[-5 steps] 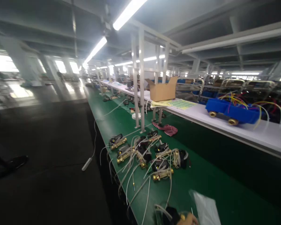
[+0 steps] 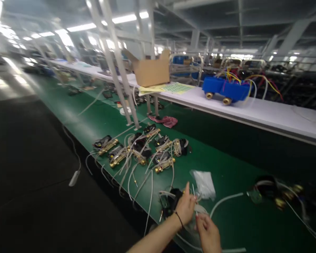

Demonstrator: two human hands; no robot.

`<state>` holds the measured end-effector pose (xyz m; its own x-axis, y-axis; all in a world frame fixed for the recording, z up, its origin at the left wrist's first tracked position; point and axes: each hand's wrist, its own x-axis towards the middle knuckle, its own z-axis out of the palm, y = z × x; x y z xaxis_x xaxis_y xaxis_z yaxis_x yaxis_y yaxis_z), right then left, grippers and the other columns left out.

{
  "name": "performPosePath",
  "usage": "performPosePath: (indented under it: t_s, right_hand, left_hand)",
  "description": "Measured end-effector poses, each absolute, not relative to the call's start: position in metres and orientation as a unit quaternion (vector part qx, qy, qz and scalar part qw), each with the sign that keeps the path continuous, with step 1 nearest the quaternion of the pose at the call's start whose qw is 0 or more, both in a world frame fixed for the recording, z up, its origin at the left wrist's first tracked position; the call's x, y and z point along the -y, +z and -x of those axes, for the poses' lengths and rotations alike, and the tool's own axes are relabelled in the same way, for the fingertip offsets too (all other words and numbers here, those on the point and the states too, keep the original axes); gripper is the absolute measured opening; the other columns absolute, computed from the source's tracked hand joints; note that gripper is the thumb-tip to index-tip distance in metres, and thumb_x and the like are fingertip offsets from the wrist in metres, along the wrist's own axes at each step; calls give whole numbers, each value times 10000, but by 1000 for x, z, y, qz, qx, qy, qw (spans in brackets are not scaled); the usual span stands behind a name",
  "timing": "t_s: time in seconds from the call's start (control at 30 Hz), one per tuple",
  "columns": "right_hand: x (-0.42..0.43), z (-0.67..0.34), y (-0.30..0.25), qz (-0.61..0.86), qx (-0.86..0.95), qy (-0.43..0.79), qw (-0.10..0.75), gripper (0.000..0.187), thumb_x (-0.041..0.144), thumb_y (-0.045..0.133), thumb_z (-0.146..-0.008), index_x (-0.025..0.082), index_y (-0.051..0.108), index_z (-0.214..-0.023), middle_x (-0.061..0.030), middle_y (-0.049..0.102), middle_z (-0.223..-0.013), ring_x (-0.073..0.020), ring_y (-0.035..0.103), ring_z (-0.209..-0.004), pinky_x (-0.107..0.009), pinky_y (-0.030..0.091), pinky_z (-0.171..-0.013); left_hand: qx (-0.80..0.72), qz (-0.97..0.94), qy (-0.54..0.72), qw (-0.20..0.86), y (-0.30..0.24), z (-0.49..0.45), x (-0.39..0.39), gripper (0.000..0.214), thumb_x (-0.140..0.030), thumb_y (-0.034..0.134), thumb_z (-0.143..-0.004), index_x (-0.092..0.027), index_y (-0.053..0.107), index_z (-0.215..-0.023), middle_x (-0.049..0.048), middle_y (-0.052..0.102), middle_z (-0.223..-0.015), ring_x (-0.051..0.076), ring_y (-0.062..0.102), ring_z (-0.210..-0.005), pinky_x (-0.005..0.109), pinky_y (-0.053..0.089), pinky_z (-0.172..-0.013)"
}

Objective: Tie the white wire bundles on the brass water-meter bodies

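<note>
At bottom middle, the right hand (image 2: 207, 230) pinches a thin white strip (image 2: 196, 213); left hand's (image 2: 186, 206) grip, can't tell; work looks unfinished

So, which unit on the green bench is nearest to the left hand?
The unit partly hidden by the left hand; the cluster lies beyond it, the others farther right.

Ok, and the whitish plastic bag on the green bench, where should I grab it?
I'd pinch the whitish plastic bag by its far right corner, coming from above and the right. It lies low on the green bench, and that corner points away from the left hand, which crowds its near left side.
</note>
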<state>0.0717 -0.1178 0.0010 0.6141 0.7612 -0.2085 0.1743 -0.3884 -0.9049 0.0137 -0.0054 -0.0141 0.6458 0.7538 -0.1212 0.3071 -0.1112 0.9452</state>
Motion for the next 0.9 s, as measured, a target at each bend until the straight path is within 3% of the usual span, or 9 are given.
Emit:
performPosePath:
  t_s: [0.07,0.17,0.27,0.5,0.63,0.77,0.83,0.9]
  right_hand:
    - [118,-76,-1,774,289,321,463,382,521,460,-732,161,588,-738,-32,593,-523,-175,561,-493,-252,428,-479]
    - [123,-78,4,776,288,297,476,318,442,434,-777,155,560,-726,-24,583,-524,-152,538,-478,-228,399,-473]
    - [132,-78,9,796,308,258,453,270,376,409,-811,159,553,-745,-13,572,-518,-143,526,-460,-221,379,-458]
    - [125,-82,18,845,446,46,292,234,265,356,-863,186,564,-790,-40,605,-591,-171,568,-508,-242,360,-485]
    - [177,-150,43,787,521,-46,326,285,268,327,-872,228,607,-834,-42,605,-625,-165,558,-550,-259,409,-557]
    - [243,-225,61,728,563,-102,377,325,323,300,-884,304,624,-878,-46,610,-713,-169,561,-671,-281,426,-683]
    - [237,-224,57,765,498,-28,408,359,363,266,-905,246,603,-950,-65,608,-854,-188,558,-833,-339,422,-793]
    - [203,-200,47,769,499,17,399,323,397,378,-888,159,556,-1015,-65,589,-960,-180,555,-870,-384,434,-803]
  left_hand:
    - [-358,-703,200,582,-18,-20,4,496,-334,337,-850,-98,259,-1279,51,645,-783,151,570,-637,289,444,-636]
    - [-337,-684,158,627,-21,-27,0,354,-417,354,-831,-142,471,-1020,26,635,-721,92,449,-394,231,350,-407]
    - [-325,-675,144,646,-19,-29,-1,305,-457,389,-812,-165,474,-829,-1,611,-663,62,391,-339,200,285,-351]
    - [-264,-731,130,616,-11,-31,-3,182,-322,379,-827,-174,478,-862,-36,556,-637,73,449,-453,196,357,-453]
    - [-211,-767,113,596,-2,-27,-5,172,-249,360,-827,-171,500,-892,-47,509,-591,98,490,-541,220,401,-545]
    - [-143,-775,114,606,6,-22,-2,183,-182,435,-784,-171,480,-960,5,606,-822,130,569,-762,250,434,-703]
    - [-141,-778,120,601,7,-20,-1,185,-219,461,-795,-176,476,-973,29,618,-914,149,576,-842,267,434,-757]
    - [-155,-775,131,598,7,-19,0,189,-253,461,-812,-181,476,-986,49,617,-988,164,570,-910,282,428,-802]
